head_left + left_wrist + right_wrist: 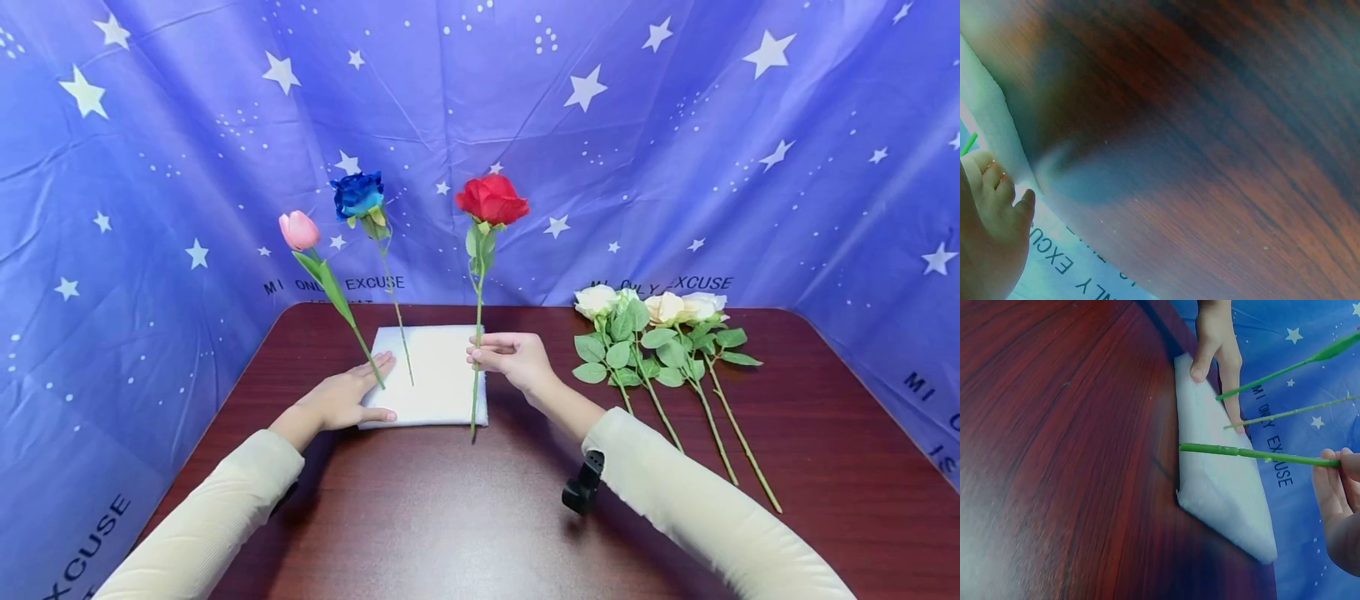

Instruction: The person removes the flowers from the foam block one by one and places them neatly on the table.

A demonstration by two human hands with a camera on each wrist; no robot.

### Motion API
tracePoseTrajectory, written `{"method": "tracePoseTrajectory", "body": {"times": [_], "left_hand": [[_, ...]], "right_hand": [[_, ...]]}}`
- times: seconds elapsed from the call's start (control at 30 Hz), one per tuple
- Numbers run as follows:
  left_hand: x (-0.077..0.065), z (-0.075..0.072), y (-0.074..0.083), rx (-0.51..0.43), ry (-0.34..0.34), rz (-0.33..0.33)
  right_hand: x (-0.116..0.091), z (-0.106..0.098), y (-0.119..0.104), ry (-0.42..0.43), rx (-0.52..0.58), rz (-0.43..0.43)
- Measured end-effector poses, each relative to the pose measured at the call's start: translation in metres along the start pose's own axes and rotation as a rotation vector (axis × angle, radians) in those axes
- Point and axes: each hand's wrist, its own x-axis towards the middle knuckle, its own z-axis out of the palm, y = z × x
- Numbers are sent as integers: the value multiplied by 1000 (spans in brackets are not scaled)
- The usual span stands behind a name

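Observation:
My right hand [521, 360] pinches the green stem of a red rose [492, 200] between thumb and fingers, with the bloom upright above. The stem's lower end overlaps the near right edge of a white foam block [442, 367] in the head view. In the right wrist view, the bare stem [1235, 451] crosses in front of the block. My left hand [341, 398] rests on the block's left side, fingers extended and thumb along the near edge. A pink tulip [300, 231] and a blue rose [358, 196] stand in the foam, both leaning left.
Several pale roses [667, 310] with green leaves lie on the right of the dark red wooden table [450, 500], their stems pointing toward the near side. A purple-blue star-printed curtain [450, 100] hangs behind and beside the table.

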Motion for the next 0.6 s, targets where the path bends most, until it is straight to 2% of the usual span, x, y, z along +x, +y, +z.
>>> {"method": "tracePoseTrajectory", "body": {"times": [0.6], "left_hand": [[-1,0,1,-7,15,12]], "right_hand": [[-10,-37,3,-111,-110,164]]}}
